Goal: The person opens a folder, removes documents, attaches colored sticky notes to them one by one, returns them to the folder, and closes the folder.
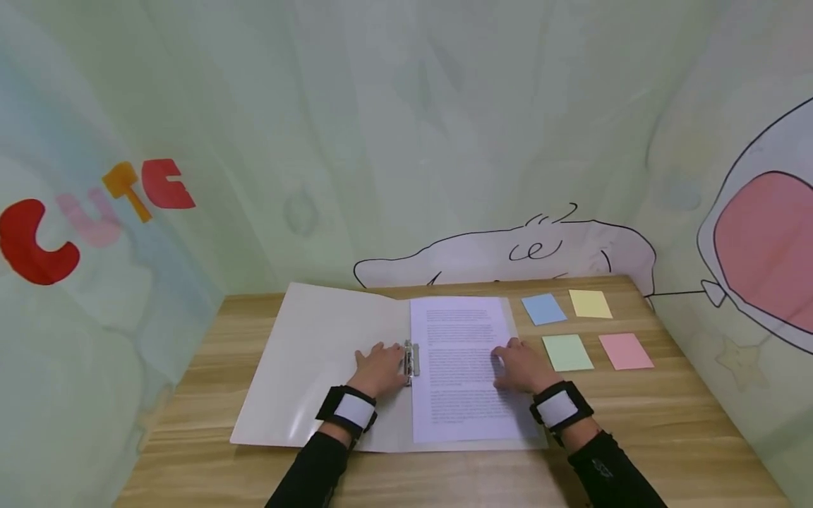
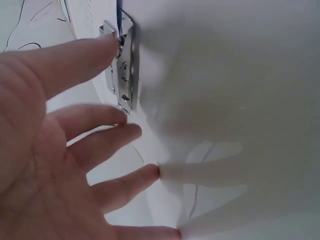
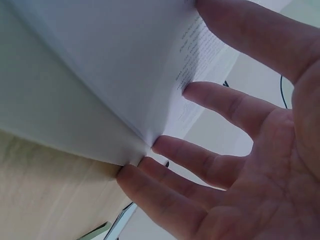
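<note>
An open white folder [image 1: 330,367] lies on the table, with a stack of printed paper [image 1: 457,416] on its right side. The metal clip [image 1: 409,361] at its spine lies along the stack's left edge. My left hand [image 1: 380,371] is at the clip; in the left wrist view the thumb touches the clip [image 2: 125,70], and the other fingers [image 2: 125,187] reach down toward the folder's inner cover. My right hand [image 1: 526,367] rests at the right edge of the stack, fingers spread. The right wrist view shows those fingertips on the printed sheet [image 3: 125,65] and folder edge.
Right of the folder lie a blue sticky note [image 1: 543,309], a yellow one [image 1: 591,303], a green one [image 1: 568,353] and a pink one [image 1: 626,351]. The wooden table [image 1: 660,423] meets a printed fabric wall [image 1: 317,141] at the back and sides.
</note>
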### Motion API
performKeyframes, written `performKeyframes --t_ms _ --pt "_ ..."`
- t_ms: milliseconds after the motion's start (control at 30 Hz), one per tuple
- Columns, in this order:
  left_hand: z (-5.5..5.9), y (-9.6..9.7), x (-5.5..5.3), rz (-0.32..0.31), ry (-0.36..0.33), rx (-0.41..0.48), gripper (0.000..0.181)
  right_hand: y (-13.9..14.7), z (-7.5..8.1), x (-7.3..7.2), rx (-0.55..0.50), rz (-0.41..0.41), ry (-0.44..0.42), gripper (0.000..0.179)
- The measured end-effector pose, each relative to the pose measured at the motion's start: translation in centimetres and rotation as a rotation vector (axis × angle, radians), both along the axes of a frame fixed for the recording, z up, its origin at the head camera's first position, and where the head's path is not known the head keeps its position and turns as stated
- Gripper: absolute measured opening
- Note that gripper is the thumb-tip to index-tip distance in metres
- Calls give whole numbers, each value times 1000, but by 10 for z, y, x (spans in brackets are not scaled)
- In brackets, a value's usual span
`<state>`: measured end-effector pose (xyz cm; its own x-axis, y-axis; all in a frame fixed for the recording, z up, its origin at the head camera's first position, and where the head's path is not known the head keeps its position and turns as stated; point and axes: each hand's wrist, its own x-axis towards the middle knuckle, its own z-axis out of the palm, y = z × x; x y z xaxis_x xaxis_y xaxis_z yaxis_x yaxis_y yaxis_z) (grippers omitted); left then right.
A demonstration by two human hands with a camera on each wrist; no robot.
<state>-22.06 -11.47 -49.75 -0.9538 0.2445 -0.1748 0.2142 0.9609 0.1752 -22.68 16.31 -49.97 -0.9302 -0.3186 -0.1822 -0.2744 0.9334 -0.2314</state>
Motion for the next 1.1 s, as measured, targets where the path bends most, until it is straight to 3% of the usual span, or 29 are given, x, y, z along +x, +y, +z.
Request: performKeyframes --t_ms 233,433,867,1100 --pt "8 5 -3 -38 -36 21 55 1 -1 2 13 -15 15 53" --pt "8 3 -5 -56 -43 4 54 0 -1 2 19 18 32 53" --pt "7 7 -7 -76 13 -53 59 0 -2 3 55 37 23 53" --pt "9 7 -9 -85 56 -64 38 -2 0 2 46 47 38 51"
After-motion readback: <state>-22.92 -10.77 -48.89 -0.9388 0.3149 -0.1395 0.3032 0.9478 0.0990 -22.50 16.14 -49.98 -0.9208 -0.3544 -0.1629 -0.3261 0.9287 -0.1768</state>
